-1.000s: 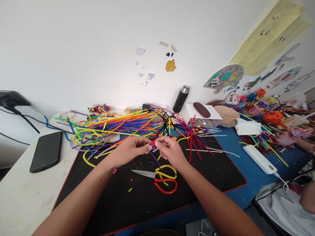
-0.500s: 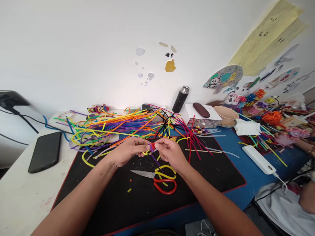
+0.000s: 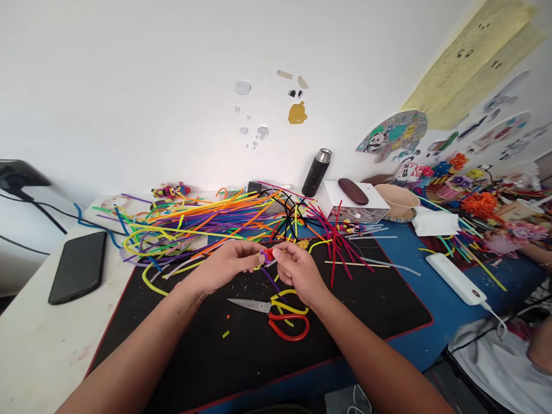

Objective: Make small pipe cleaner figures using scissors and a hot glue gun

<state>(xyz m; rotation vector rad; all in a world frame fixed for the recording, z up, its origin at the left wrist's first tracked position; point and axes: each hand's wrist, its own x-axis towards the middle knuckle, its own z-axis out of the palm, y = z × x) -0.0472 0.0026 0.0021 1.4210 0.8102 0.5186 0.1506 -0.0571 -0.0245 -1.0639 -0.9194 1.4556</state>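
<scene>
My left hand (image 3: 228,264) and my right hand (image 3: 297,269) meet above a black mat (image 3: 375,305). Both pinch a small twisted pipe-cleaner piece (image 3: 266,256) in red, purple and yellow, with a purple tail hanging down from it. Just below the hands lie scissors (image 3: 276,313) with red and yellow handles, blades pointing left. A big heap of coloured pipe cleaners (image 3: 207,221) is spread behind the hands.
A black phone (image 3: 78,265) lies on the white table at left. At the back stand a black flask (image 3: 316,172), a white box (image 3: 356,201) and a bowl (image 3: 399,201). A white power strip (image 3: 455,279) lies right. Another person's arm (image 3: 537,253) shows at the far right.
Both hands stay together on the small piece, with the fingers shifting slightly as they work it. The view has drifted a little.
</scene>
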